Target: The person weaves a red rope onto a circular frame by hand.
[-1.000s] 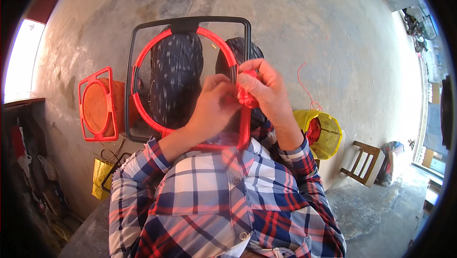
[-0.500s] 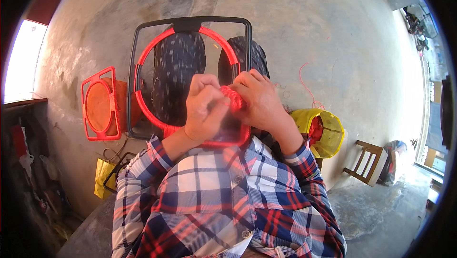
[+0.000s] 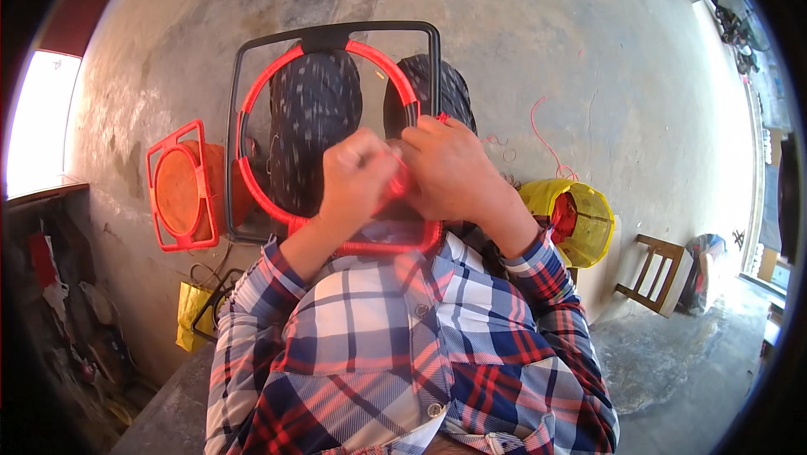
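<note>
Across my lap lies a black rectangular frame [image 3: 334, 32] with a ring inside it. Red cord [image 3: 267, 190] wraps most of the ring and the frame's near bar, while short stretches stay black. My left hand [image 3: 356, 176] is closed, its fingers drawn together and slightly blurred, next to a bundle of red cord [image 3: 398, 179]. Closed round that bundle, my right hand [image 3: 454, 171] sits by the ring's right side and covers part of the frame there. Whether the left fingers pinch a strand of the cord is hard to see.
Left of me a finished-looking red frame [image 3: 206, 190] leans on an orange-brown round object [image 3: 181, 193]. A yellow bag [image 3: 190, 312] lies nearer. On the right are a yellow basket [image 3: 607, 232] holding red material, a small wooden stool [image 3: 643, 278] and loose red cord [image 3: 542, 137] on the floor.
My left hand has turned and its fingers have closed more, close to the right hand. My right hand now covers more of the red bundle. The view has shifted slightly.
</note>
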`<action>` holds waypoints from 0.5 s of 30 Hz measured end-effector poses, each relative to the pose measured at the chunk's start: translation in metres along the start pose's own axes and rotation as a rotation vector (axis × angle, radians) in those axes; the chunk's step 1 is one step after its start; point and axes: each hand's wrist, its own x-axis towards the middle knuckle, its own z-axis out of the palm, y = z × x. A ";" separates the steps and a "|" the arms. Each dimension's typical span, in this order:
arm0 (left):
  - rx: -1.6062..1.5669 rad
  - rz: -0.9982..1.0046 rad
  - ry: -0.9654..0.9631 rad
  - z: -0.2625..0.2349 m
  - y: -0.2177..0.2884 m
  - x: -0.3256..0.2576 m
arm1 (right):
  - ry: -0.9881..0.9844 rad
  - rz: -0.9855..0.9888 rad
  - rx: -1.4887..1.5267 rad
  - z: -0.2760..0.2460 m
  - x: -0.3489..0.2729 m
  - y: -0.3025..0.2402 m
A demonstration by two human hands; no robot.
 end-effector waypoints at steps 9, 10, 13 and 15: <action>-0.678 -0.537 0.016 0.000 -0.003 0.015 | 0.273 0.165 1.241 0.001 -0.038 0.016; -0.715 -0.587 -0.044 0.000 -0.006 0.016 | 0.299 0.103 1.360 0.004 -0.043 0.025; -0.665 -0.574 -0.075 0.000 -0.009 0.018 | 0.643 0.345 0.934 0.010 -0.053 0.029; -0.684 -0.545 -0.116 0.000 -0.014 0.017 | 0.701 0.436 1.069 0.002 -0.063 0.019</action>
